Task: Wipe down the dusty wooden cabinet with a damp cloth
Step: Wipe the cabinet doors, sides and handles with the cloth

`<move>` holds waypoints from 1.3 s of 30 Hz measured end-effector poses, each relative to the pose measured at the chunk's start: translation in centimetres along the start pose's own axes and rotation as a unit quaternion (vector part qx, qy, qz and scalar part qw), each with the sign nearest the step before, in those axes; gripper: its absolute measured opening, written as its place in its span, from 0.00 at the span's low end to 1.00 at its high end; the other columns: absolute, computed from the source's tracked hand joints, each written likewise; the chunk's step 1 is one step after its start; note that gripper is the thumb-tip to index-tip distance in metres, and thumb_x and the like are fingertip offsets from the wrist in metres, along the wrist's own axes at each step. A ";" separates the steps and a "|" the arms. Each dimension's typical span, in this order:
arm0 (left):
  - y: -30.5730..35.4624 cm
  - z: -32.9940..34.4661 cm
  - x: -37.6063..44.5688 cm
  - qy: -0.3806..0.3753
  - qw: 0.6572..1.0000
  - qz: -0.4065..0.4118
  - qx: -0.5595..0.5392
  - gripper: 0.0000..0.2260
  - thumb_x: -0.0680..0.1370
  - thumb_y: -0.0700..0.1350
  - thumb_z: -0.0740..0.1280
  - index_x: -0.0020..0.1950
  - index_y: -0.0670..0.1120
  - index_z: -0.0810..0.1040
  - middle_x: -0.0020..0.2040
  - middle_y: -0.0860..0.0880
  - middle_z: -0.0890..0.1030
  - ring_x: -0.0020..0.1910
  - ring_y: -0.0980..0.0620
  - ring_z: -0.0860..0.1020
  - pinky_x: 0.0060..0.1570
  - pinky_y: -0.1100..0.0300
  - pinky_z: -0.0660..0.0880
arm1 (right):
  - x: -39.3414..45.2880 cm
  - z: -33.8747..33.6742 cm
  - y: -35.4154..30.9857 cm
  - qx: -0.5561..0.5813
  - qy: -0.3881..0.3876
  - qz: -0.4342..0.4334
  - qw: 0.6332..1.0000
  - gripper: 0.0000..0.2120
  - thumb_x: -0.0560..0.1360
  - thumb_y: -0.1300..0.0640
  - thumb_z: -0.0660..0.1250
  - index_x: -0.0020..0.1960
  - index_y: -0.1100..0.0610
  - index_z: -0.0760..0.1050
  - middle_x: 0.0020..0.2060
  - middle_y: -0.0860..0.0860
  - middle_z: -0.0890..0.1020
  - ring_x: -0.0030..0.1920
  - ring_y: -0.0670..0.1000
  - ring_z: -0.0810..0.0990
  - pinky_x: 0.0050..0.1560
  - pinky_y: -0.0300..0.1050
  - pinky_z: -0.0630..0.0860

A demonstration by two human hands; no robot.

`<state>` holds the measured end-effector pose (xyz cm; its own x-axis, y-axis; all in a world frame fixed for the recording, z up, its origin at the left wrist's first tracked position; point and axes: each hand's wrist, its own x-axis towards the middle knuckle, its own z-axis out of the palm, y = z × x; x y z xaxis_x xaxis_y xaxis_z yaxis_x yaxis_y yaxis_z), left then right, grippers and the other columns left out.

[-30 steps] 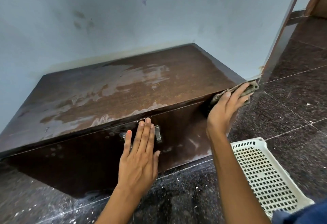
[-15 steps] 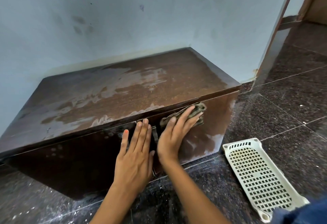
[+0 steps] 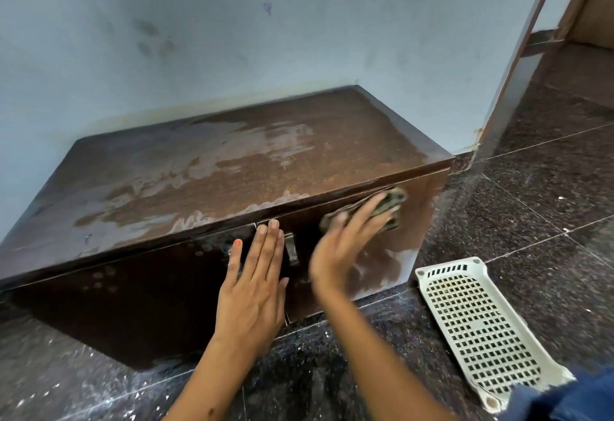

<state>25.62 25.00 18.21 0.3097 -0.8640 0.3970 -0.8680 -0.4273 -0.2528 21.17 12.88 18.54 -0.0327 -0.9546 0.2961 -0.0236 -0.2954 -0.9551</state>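
Down on the dark stone floor [image 3: 548, 188], against the pale wall [image 3: 299, 21], sat the low wooden cabinet [image 3: 232, 161], and I was watching both hands work its front. The left hand [image 3: 254, 284] lay flat and empty, fingers together, pressed on the left door [image 3: 126, 297] just beside the metal handle [image 3: 291, 251]. The right hand [image 3: 345, 241] was spread over the damp cloth [image 3: 392, 203], pinning it flat to the upper part of the right door [image 3: 408, 237], right under the top's front edge. The hand was blurred, so I judged it mid-stroke.

How far along? The top showed broad pale streaks over its left and middle with a browner, speckled area toward the right; I could not tell wet film from leftover dust. The right door had a pale smear low down near its outer corner, so I judged that panel only partly done. The left door looked dark with a few faint round marks, perhaps still to come.

The cabinet's long axis ran left to right along the wall, doors facing me. The cloth lay bunched, stretched roughly along that same line. A white perforated tray [image 3: 478, 331] sat on the floor nearby.
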 end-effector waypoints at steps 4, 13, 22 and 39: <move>-0.3 0.6 0.1 0.005 1.000 0.010 0.021 0.28 0.76 0.48 0.50 0.74 0.37 0.59 0.75 0.40 0.56 0.75 0.43 0.57 0.73 0.45 0.49 | -4.6 1.0 1.8 0.015 -0.102 -0.020 0.994 0.28 0.80 0.41 0.44 0.75 0.43 0.35 0.73 0.46 0.30 0.74 0.46 0.31 0.75 0.51 0.37; 0.2 1.0 0.1 0.015 1.000 -0.006 0.000 0.28 0.77 0.48 0.54 0.75 0.37 0.57 0.77 0.42 0.54 0.76 0.45 0.52 0.73 0.44 0.48 | 9.4 -5.3 4.0 0.024 0.047 0.184 0.982 0.27 0.83 0.56 0.48 0.77 0.51 0.39 0.76 0.56 0.36 0.76 0.58 0.38 0.75 0.55 0.42; -0.4 1.4 0.1 0.017 0.999 0.018 0.033 0.31 0.74 0.49 0.54 0.75 0.37 0.57 0.76 0.40 0.55 0.76 0.45 0.47 0.73 0.44 0.47 | -2.8 1.4 -1.5 0.006 -0.040 -0.061 0.997 0.28 0.82 0.53 0.48 0.76 0.49 0.37 0.74 0.48 0.31 0.75 0.49 0.33 0.74 0.42 0.34; 0.3 0.3 -0.1 0.010 1.000 -0.007 0.021 0.29 0.76 0.49 0.55 0.75 0.37 0.57 0.77 0.41 0.52 0.76 0.44 0.52 0.73 0.44 0.48 | 7.1 -4.9 3.2 0.027 0.026 0.206 0.978 0.26 0.84 0.57 0.48 0.77 0.53 0.39 0.75 0.59 0.36 0.75 0.58 0.37 0.71 0.49 0.39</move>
<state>25.43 24.89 17.88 0.3128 -0.8527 0.4184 -0.8468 -0.4499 -0.2839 15.95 5.35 17.69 -0.0793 -0.9902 -0.1152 0.0561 0.1109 -0.9922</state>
